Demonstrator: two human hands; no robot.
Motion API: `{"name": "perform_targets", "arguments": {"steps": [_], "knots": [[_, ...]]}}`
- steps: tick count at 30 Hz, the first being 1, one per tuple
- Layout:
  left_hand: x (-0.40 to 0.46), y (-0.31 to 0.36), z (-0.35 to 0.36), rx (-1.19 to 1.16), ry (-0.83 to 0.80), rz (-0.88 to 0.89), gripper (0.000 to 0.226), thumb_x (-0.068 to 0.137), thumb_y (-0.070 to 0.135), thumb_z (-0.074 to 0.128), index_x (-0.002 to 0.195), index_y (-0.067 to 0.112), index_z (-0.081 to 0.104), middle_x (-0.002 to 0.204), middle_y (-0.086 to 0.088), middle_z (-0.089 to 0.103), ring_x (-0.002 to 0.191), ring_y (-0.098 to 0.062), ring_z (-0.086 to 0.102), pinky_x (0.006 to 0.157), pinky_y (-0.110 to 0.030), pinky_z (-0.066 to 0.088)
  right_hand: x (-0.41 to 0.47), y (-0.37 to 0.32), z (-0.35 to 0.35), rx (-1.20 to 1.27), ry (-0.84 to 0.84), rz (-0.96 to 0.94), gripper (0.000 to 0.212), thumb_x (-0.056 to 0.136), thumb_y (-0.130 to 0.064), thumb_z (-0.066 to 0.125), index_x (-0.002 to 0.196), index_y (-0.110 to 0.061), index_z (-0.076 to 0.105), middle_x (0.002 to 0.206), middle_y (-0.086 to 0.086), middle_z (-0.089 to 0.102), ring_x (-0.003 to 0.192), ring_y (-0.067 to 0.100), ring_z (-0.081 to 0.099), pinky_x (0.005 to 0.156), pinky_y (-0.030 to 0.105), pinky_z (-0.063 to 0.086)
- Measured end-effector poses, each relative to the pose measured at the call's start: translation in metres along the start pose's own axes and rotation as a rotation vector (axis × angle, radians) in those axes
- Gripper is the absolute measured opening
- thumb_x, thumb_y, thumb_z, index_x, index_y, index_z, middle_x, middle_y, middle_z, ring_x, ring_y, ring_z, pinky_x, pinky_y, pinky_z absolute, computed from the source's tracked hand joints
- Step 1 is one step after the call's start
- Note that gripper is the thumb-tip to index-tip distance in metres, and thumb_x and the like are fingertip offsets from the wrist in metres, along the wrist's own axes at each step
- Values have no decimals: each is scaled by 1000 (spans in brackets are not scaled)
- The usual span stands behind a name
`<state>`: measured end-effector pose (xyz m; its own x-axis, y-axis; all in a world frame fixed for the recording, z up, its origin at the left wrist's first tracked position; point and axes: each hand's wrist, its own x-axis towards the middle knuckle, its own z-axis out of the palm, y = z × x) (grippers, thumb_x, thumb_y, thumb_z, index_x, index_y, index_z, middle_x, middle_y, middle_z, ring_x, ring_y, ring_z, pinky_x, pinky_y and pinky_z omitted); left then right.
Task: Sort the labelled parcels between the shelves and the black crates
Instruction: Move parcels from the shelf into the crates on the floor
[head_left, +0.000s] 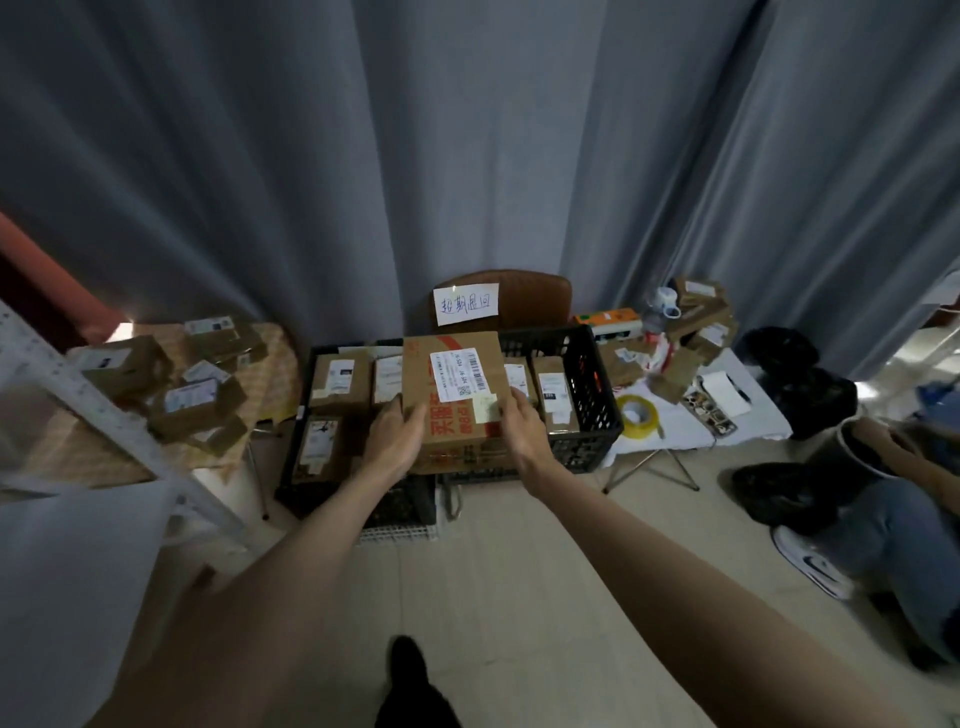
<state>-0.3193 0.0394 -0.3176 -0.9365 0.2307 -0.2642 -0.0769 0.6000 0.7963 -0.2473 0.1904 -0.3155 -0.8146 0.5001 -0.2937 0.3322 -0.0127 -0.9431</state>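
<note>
Both hands (457, 431) grip upright labelled parcel (457, 400), over black crate (587, 395).

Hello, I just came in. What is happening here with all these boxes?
A person is sorting parcels. The left hand and the right hand hold a large cardboard box with a white label, one on each side, over a black crate that already holds several smaller parcels. More parcels lie on a table on the left and on a white table on the right, beside a roll of yellow tape.
</note>
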Motion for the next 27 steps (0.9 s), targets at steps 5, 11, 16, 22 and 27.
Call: {"name": "perform_targets", "arguments": {"steps": [5, 11, 16, 22, 27], "knots": [[83, -6, 33, -19, -97, -66, 71, 86, 69, 33, 143, 31, 49, 135, -1, 59, 124, -24, 56, 108, -53, 43, 76, 13, -2, 0, 18, 86, 41, 109, -38, 31, 146, -24, 44, 132, 6, 62, 118, 26, 61, 102, 48, 52], [180, -5, 66, -25, -161, -101, 49, 102, 54, 38, 142, 29, 49, 132, -1, 59, 121, -24, 58, 100, -43, 48, 179, 23, 3, -27, 58, 199, 47, 106, -47, 35, 148, -28, 42, 133, 5, 63, 116, 26, 63, 100, 49, 53], [243, -8, 95, -22, -232, -144, 44, 103, 48, 39, 139, 25, 53, 130, -4, 61, 114, -22, 60, 96, -40, 50, 236, 41, 1, -14, 101, 293, 45, 108, -39, 33, 151, -26, 41, 131, 2, 59, 119, 23, 58, 102, 43, 50], [283, -9, 133, -12, -273, -204, 39, 106, 44, 39, 135, 22, 52, 124, 5, 57, 112, -17, 59, 81, -26, 43, 288, 65, -12, -47, 94, 333, 38, 108, -42, 36, 139, -27, 53, 132, 2, 62, 118, 22, 60, 101, 42, 51], [320, -18, 163, -8, -214, -258, 54, 103, 50, 41, 148, 21, 40, 144, -3, 40, 126, -24, 51, 102, -38, 45, 348, 90, -19, -82, 16, 392, 38, 109, -36, 37, 144, -27, 46, 128, 1, 62, 111, 20, 62, 87, 32, 55]]}}
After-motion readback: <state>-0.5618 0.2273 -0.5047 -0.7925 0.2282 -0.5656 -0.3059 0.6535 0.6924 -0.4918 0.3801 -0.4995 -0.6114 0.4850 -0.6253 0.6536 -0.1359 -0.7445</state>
